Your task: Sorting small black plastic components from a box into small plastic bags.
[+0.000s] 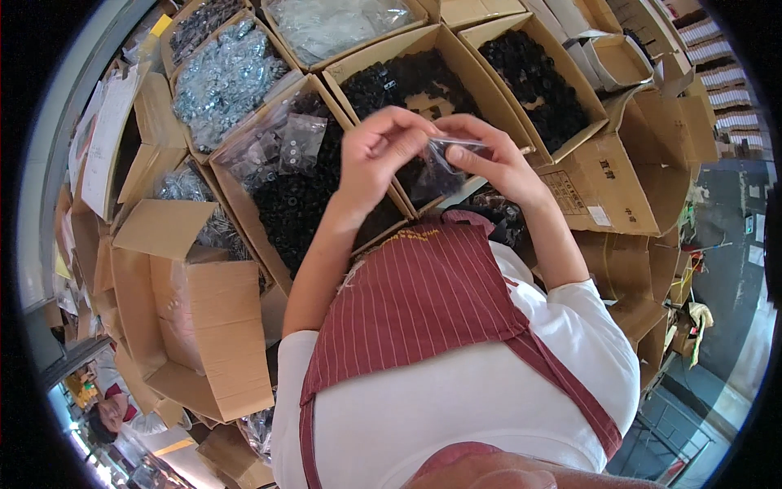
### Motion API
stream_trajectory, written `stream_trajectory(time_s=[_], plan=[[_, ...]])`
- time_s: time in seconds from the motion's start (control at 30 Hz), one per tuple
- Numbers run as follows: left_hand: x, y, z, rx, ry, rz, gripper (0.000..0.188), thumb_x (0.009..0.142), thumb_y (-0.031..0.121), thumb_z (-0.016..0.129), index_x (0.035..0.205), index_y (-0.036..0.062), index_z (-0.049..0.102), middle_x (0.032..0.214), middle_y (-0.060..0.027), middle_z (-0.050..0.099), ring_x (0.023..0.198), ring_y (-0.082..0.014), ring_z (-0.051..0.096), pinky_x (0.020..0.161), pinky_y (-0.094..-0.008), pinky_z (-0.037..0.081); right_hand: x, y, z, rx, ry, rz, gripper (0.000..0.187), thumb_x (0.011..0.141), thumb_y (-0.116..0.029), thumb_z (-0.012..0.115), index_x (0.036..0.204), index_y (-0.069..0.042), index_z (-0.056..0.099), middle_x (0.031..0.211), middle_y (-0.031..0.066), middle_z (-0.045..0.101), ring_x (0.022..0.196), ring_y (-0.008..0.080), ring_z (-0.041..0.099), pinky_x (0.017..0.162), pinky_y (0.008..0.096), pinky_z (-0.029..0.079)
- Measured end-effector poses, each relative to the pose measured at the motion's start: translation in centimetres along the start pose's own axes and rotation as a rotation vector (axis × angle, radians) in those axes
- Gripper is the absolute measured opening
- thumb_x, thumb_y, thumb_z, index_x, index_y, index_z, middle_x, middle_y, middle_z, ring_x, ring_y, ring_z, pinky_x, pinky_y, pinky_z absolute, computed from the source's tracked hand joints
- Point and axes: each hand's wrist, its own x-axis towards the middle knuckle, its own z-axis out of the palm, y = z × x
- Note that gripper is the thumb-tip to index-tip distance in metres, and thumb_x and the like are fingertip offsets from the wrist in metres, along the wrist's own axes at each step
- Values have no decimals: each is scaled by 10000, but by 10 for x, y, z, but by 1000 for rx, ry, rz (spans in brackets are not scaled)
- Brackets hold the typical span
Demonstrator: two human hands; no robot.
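Both my hands are raised over the open cardboard boxes, holding one small clear plastic bag (440, 167) between them. Dark contents show through the lower part of the bag; what they are I cannot make out. My left hand (383, 147) pinches the bag's top edge at its left corner. On the other side my right hand (493, 159) grips the same top edge, thumb across the plastic. Behind the hands stands a box (336, 77) of small black parts. Left of it, another box (232, 183) holds black ring-shaped parts with some filled clear bags (301, 143) on top.
Further boxes hold shiny clear-bagged parts (224, 81), clear plastic bags (338, 24) and black parts (533, 85). An open carton (236, 334) stands at my left, another (627, 175) at my right. Another person (114, 411) is at the lower left.
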Motion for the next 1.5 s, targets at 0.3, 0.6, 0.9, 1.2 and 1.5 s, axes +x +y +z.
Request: stream_trajectory(time_s=[0.3, 0.6, 0.9, 1.2, 1.5], plan=[[-6, -30, -169, 1058, 645, -120, 271, 873, 206, 712, 1080, 32, 698, 1056, -120, 713, 1002, -260, 669, 885, -368, 515, -69, 9, -75, -20, 468, 161, 183, 918, -179, 686, 966, -7, 726, 903, 26, 709, 807, 79, 619, 742, 238, 492], [1, -33, -137, 1659, 355, -638, 713, 793, 306, 753, 1398, 47, 478, 1354, -263, 515, 1270, -464, 465, 1065, -518, 378, -143, 25, -128, -916, 318, 699, 386, 942, -262, 659, 1243, -21, 641, 1034, 142, 719, 915, 215, 660, 817, 341, 522], [2, -18, -143, 1163, 510, -296, 246, 855, 197, 719, 1066, 74, 743, 816, -52, 710, 764, -185, 662, 711, -328, 514, -72, 0, -91, -659, 243, 58, 311, 969, -168, 631, 1245, -24, 635, 1069, 113, 715, 917, 190, 674, 814, 328, 537], [0, 16, -115, 325, 532, -233, 267, 941, 147, 678, 1152, -14, 706, 997, -83, 719, 856, -168, 684, 666, -307, 588, 12, -18, -44, -588, -1, -287, 234, 966, -115, 629, 1172, -16, 682, 1055, 85, 718, 910, 155, 676, 782, 302, 542], [5, 17, -45, 94, 218, -302, 205, 932, 133, 664, 1066, -2, 741, 949, -69, 740, 773, -122, 683, 667, -262, 555, 65, 8, 9, -245, -58, -271, 347, 994, -227, 627, 1259, -6, 588, 967, 64, 653, 873, 103, 618, 786, 276, 513]])
